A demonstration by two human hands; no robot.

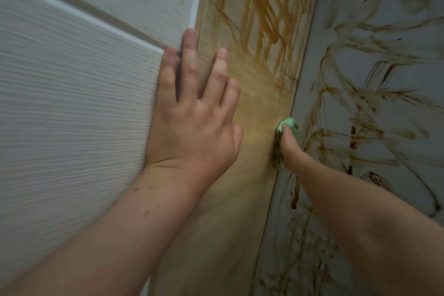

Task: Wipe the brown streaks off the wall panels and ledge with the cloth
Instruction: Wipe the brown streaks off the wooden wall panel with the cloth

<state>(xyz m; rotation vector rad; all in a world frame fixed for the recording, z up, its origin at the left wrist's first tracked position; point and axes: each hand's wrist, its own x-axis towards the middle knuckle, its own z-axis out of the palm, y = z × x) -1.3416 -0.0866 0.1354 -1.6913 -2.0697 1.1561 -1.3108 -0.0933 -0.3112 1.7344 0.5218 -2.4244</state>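
The left hand (192, 127) lies flat with fingers spread, straddling the edge where the white ribbed panel (72, 103) meets the beige wall panel (252, 199). The right hand (292, 149) grips a bunched green cloth (288, 123) and presses it against the beige panel, just beside its seam with the grey panel (396, 31). Brown streaks (264, 19) cover the beige panel's upper part and cross the grey panel.
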